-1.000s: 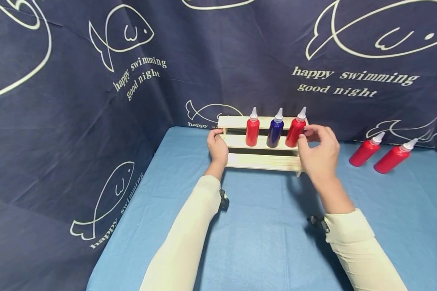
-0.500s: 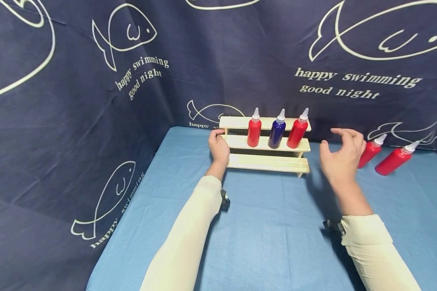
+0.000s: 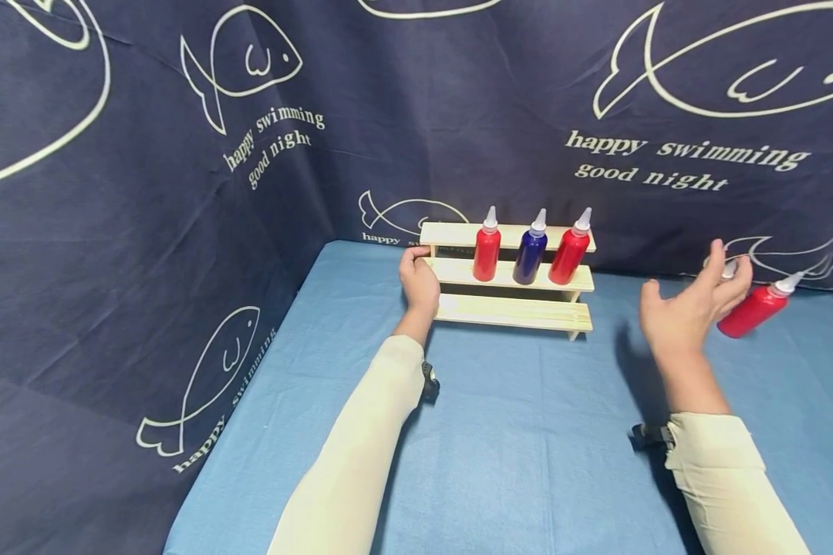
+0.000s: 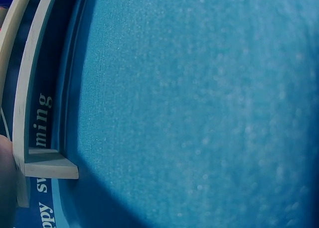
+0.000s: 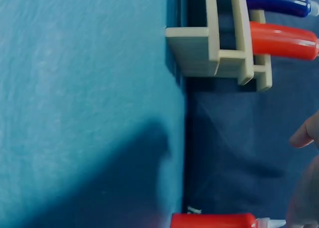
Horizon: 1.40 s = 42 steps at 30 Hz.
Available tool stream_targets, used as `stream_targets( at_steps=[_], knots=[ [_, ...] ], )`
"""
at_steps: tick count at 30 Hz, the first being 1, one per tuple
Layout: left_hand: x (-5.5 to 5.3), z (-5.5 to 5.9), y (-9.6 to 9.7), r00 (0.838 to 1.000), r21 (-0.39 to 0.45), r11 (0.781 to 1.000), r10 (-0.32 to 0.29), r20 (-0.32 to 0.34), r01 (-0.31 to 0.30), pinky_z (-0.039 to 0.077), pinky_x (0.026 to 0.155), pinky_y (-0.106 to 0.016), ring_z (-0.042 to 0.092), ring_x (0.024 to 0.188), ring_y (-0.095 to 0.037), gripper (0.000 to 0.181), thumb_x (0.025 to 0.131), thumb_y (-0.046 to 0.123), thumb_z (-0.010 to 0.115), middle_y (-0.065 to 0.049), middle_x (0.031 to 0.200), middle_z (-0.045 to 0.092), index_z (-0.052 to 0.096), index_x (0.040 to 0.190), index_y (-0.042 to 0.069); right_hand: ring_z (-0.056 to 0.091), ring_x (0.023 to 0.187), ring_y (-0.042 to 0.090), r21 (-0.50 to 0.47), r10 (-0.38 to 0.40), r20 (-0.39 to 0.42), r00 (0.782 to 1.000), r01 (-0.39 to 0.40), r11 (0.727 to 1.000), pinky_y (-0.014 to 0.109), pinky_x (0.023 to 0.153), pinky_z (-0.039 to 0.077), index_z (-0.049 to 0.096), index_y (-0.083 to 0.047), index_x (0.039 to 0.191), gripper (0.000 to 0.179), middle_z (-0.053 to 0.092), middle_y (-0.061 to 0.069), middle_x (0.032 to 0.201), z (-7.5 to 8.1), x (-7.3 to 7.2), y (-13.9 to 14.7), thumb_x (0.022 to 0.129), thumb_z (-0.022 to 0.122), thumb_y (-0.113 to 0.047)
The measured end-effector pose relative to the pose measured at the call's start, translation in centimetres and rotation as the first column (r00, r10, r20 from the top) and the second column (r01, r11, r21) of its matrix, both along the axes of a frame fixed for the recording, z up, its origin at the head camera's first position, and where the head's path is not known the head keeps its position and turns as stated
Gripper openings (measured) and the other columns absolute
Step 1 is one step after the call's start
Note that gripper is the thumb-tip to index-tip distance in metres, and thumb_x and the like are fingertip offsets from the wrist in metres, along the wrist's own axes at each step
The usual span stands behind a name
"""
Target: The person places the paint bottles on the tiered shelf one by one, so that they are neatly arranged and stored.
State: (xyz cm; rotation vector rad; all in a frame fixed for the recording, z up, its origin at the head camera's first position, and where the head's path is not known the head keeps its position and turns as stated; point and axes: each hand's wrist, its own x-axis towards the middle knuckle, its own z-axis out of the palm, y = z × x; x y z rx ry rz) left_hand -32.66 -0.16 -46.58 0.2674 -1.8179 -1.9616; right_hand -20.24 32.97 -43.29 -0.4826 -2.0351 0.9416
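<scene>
- We see a creased navy curtain (image 3: 458, 116) behind and to the left, printed with white fish outlines and the words "happy swimming good night".
- In front of it, we have a table (image 3: 493, 439) under a light-blue cloth with a fine weave.
- Two pale sleeves (image 3: 350, 439) reach across it, a black strap (image 3: 429, 383) at each wrist.
- We find a pale wooden rack (image 3: 514, 312), three plank steps, near the curtain.
- The right hand (image 3: 683, 316) is spread, thumb apart from fingers, blocking most of our view of a half-hidden bottle (image 3: 730, 270); we cannot tell whether they touch.
- The left hand (image 3: 419, 284) grips the rack's left end.
- We count three glossy round bottles upright on the middle step: left red bottle (image 3: 487, 258), blue bottle (image 3: 531, 258), right red bottle (image 3: 569, 257).
- Another, the outer red bottle (image 3: 751, 313), stands on the cloth beyond the right hand.
- We note whitish cone tips on them.
</scene>
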Motion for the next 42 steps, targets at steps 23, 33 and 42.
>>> stream_targets(
  at_steps=[23,33,42],
  knots=[
    [-0.3,-0.1,0.1,1.000,0.002,1.000,-0.002,-0.005,0.002,0.049,0.100,-0.034,0.064,0.114,-0.033,0.028,0.101,-0.004,0.040,-0.023,0.115,0.070,0.067,0.104,-0.007,0.004,0.163,0.008,-0.386,0.016,0.187,0.982,0.059,0.921,0.020,0.130,0.019,-0.008,-0.026,0.169,0.103,0.005,-0.002,0.177,-2.4,-1.1,3.7,0.093,0.061,-0.021],
    [-0.2,-0.3,0.1,1.000,0.005,1.000,-0.002,-0.009,0.002,0.049,0.101,-0.035,0.064,0.115,-0.032,0.028,0.101,-0.004,0.040,-0.023,0.116,0.070,0.068,0.104,-0.006,0.020,0.160,0.007,-0.498,0.028,0.140,0.990,0.046,0.866,0.017,0.128,0.022,0.010,-0.018,0.167,0.082,0.022,-0.001,0.175,-3.4,-1.4,4.7,0.097,0.052,-0.012],
    [-0.1,-0.1,0.1,1.000,-0.007,1.000,-0.002,0.001,0.002,0.048,0.100,-0.035,0.063,0.115,-0.032,0.028,0.101,-0.003,0.040,-0.023,0.116,0.070,0.067,0.105,-0.006,0.047,0.116,-0.001,-0.553,-0.065,0.068,0.996,0.091,0.828,0.019,0.108,0.037,0.045,-0.024,0.150,0.053,0.048,-0.017,0.129,-4.2,-1.7,5.4,0.100,0.052,-0.004]
  ],
)
